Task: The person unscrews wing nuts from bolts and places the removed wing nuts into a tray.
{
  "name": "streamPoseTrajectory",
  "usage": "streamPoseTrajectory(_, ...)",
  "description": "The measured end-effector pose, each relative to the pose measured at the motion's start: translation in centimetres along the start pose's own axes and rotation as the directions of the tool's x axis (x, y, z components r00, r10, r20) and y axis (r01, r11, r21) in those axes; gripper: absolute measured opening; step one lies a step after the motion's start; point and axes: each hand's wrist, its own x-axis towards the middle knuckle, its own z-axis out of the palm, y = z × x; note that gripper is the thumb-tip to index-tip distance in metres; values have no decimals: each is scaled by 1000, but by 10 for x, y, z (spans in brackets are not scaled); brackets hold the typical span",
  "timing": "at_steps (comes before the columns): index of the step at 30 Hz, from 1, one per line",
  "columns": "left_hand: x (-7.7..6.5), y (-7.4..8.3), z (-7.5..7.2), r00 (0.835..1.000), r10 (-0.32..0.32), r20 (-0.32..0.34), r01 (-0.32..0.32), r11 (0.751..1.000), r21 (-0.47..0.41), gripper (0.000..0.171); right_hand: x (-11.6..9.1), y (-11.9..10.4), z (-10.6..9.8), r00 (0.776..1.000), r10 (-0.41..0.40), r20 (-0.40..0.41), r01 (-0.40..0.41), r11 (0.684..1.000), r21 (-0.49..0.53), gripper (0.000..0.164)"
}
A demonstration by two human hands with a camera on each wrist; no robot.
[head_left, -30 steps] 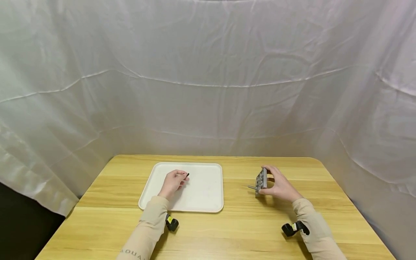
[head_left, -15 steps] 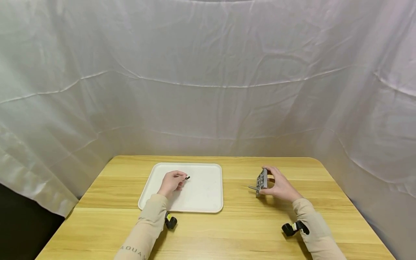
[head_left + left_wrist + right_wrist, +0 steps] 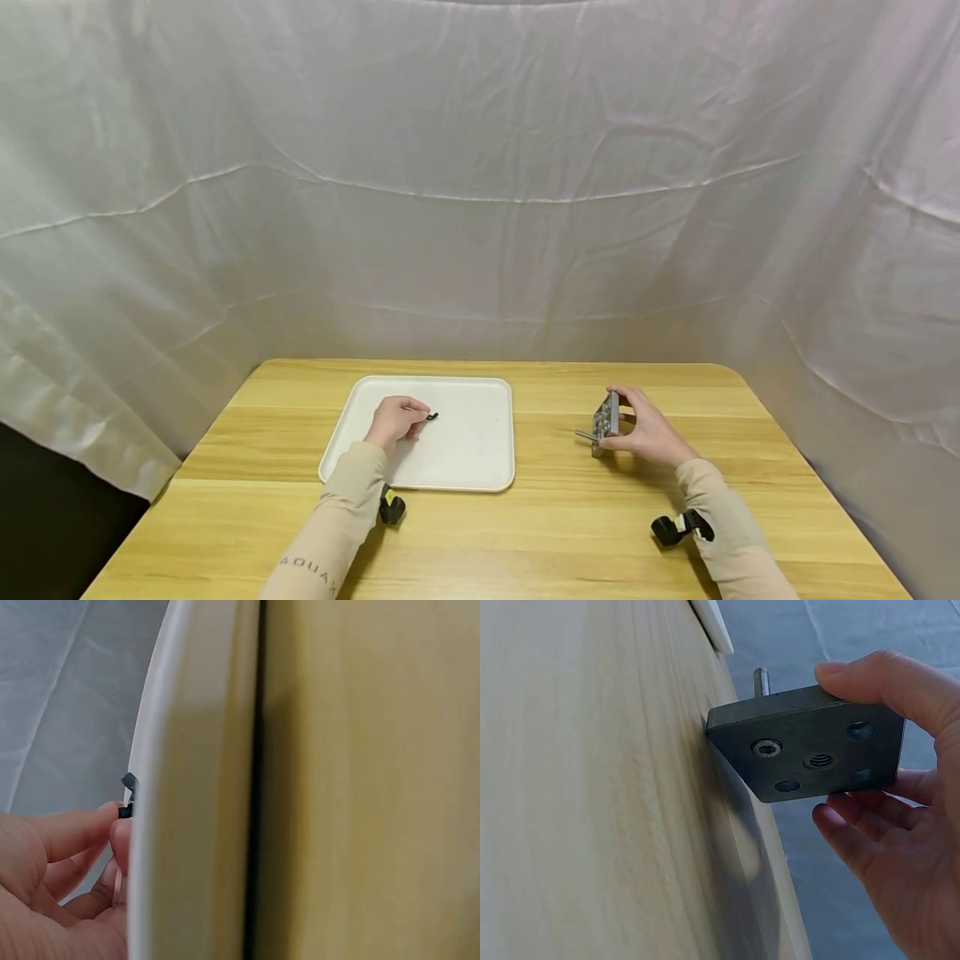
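Observation:
Over the white tray [image 3: 472, 454], my left hand [image 3: 393, 421] pinches a small black bent piece [image 3: 433, 416] between thumb and fingertips. In the left wrist view that black piece [image 3: 129, 784] is partly hidden by the tray's rim [image 3: 146, 825]. To the right, my right hand [image 3: 651, 429] grips a grey metal plate [image 3: 606, 419], standing on edge with its lower corner at the table. The right wrist view shows the metal plate [image 3: 829, 742] with several holes, one threaded. A hex socket bolt [image 3: 760, 681] runs through one hole, its threaded end sticking out toward the tray side.
The wooden table [image 3: 540, 533] carries the tray at left of centre. A pale curtain [image 3: 480, 267] hangs behind and along the sides. Each forearm wears a black wrist camera [image 3: 392, 507].
My left hand has lowered slightly, and the black piece has turned from upright slant to lying flatter. The right hand and plate have barely moved.

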Motion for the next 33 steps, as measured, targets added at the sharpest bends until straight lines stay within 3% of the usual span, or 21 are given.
streamPoseTrajectory(9,0,0,2,1000,11,-25,-10,999,40,11,-2,9,-7,997,58,51,-59,998,17,94)
streamPoseTrajectory(20,-2,0,2,999,17,-34,-15,997,72,10,-9,20,-24,992,42,117,-45,999,17,92)
streamPoseTrajectory(29,-1,-4,1,999,28,-41,-25,998,54,15,-15,28,-32,990,94,102,-76,982,-172,95)
streamPoseTrajectory(33,-2,-5,1,999,25,-45,-25,1000,7,22,-16,34,-34,990,97,106,-74,977,-199,96)
